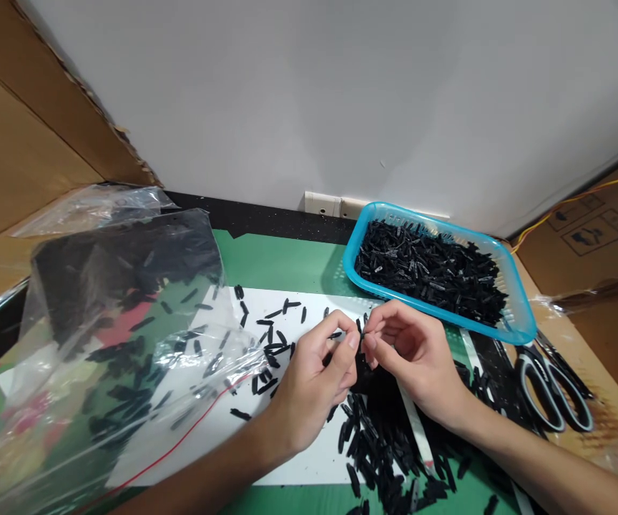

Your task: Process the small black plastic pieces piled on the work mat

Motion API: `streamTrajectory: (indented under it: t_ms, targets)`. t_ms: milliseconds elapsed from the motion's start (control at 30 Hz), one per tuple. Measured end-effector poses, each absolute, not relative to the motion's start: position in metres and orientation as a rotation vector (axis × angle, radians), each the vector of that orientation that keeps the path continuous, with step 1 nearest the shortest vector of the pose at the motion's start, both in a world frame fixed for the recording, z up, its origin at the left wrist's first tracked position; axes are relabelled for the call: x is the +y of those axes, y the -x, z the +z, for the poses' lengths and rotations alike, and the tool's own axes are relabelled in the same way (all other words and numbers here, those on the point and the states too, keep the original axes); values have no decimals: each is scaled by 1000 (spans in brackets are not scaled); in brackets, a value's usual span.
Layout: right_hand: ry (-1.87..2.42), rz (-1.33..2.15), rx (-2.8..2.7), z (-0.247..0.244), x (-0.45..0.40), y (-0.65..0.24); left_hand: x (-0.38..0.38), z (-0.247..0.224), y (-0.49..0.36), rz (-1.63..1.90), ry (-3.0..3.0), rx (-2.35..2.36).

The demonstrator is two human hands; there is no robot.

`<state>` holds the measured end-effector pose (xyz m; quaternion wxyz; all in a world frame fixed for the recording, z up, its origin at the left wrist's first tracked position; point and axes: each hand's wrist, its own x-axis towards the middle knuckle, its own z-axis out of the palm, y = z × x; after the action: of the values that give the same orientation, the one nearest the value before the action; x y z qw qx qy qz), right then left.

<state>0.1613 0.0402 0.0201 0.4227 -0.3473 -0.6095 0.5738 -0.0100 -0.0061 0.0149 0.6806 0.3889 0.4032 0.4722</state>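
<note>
My left hand (pixel 326 375) and my right hand (pixel 413 354) meet over the white sheet (pixel 309 465), fingertips pinched close together. Between them is a small black piece, mostly covered by the fingers, and its exact kind is hard to make out. Under and below the hands lies a dense pile of small black plastic pieces (pixel 378 443). More loose black pieces (pixel 274 350) are scattered over the sheet to the left of my left hand. Behind my right hand, a blue plastic basket (pixel 438 311) holds a heap of similar black pieces (pixel 427 268).
A clear zip bag (pixel 180 422) with a red seal line covers the left side, with black pieces showing through it. Scissors (pixel 553 390) with black and grey handles lie at the right. Cardboard boxes (pixel 593 229) stand on both sides, and a grey wall (pixel 287 93) rises behind.
</note>
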Motion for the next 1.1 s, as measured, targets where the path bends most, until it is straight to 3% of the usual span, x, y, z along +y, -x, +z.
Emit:
streamTrajectory:
  t_ms: [867,1000,1100]
  targets:
    - [883,1539,-1453,20,39,-163,-9,13,10,1051,-978,942]
    - [983,1283,-1716,30,47,-171,-8,14,10,1085,-925,925]
    - [1032,993,-2263,45,61,-185,-7,17,10,1110,-884,937]
